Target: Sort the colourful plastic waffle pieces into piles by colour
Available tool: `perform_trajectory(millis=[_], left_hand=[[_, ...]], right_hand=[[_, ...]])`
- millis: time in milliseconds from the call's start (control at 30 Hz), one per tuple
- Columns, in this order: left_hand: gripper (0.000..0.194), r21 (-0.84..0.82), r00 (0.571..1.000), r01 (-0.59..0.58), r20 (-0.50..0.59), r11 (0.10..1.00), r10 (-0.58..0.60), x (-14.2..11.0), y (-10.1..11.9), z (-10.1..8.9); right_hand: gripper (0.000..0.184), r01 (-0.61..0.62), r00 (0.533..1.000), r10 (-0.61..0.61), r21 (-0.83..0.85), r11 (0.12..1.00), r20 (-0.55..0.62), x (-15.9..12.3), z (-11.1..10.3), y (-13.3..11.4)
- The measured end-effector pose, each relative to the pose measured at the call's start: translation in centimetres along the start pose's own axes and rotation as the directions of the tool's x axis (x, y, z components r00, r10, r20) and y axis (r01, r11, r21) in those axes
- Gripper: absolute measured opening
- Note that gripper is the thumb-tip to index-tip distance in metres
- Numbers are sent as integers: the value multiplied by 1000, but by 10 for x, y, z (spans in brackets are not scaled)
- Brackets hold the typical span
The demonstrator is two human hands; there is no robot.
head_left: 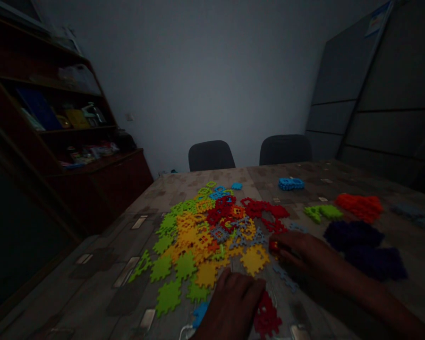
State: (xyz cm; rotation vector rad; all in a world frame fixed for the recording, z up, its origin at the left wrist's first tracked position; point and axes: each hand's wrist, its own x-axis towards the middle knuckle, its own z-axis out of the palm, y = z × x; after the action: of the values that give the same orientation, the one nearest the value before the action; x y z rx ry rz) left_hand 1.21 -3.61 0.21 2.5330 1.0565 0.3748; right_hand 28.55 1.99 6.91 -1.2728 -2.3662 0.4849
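Note:
A large heap of flat plastic interlocking puzzle pieces [201,241] in green, yellow, red, grey and blue covers the middle of the table. My right hand [299,250] reaches in from the lower right, with a small red piece [274,245] pinched at its fingertips. At the heap's near edge lies my left hand [232,304], its fingers curled down. It sits among a green piece [197,293], a blue piece [200,314] and a red piece [266,318]. Whether it holds anything is hidden.
Sorted stacks of blue [291,183], green [322,212], orange [359,207] and dark purple [364,248] pieces lie on the patterned table [92,288] to the right. Two dark chairs [248,153] stand beyond the far edge, with a cluttered wooden shelf unit [71,156] at left.

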Motion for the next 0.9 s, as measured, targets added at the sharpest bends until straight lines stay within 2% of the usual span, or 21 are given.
perform_trajectory(millis=[133,267,433,567,733,800,900], left_hand=[[88,29,998,49,47,998,-51,0,6,-2],[80,61,995,86,53,994,-89,3,15,-18],[86,97,988,130,71,987,-137,3,17,-35],[86,115,982,148,104,982,-160,4,17,-41],[92,28,954,227,193,973,-228,5,23,-51],[93,-12,952,242,197,970,-235,4,25,-55],[92,-31,968,198,163,980,-190,2,24,-55]], right_hand=[[22,-2,1000,2,-8,1000,31,1,0,1],[31,-20,999,19,14,1000,38,4,-7,9],[41,-91,988,82,-61,994,-129,4,-18,35],[42,-125,985,112,-91,988,-131,5,-9,50],[48,-177,984,173,-96,980,-53,7,10,40],[54,-196,980,197,-125,973,-7,8,14,34],[62,-206,978,209,-140,969,12,9,16,27]])
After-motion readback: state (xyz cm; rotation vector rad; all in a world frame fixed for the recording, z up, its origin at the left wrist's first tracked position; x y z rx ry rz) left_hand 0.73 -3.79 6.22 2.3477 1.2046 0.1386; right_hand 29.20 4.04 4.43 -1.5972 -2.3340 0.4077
